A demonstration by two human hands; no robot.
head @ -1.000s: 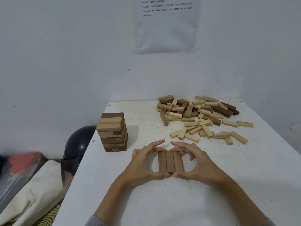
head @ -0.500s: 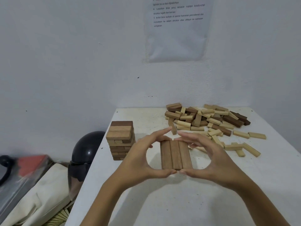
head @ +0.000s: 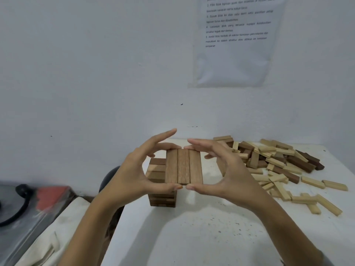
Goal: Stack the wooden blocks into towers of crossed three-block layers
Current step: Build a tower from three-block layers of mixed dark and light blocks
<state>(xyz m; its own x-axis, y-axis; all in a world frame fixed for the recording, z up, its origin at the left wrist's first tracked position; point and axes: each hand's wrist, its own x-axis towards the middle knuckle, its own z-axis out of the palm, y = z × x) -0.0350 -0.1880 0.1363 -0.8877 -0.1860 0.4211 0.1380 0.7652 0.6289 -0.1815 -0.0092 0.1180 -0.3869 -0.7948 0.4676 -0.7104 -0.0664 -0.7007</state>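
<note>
Three brown wooden blocks (head: 183, 167) lie side by side as one flat layer, lifted off the table. My left hand (head: 138, 171) and my right hand (head: 228, 169) pinch this layer together between thumbs at its near end and fingers at its far end. Behind and below it stands the block tower (head: 156, 170), partly hidden by the layer and my left hand; the layer hovers over the tower's right part. A heap of loose light and dark blocks (head: 276, 162) lies on the white table (head: 201, 237) at the right.
A white wall with a taped paper sheet (head: 238, 41) rises right behind the table. Left of the table are a black round object (head: 108, 176), a cream cloth (head: 53, 237) and a grey case with a red patch (head: 51, 196).
Both hands have lifted the three-block layer off the table and carried it left and away, up to the tower. The camera has tilted upward.
</note>
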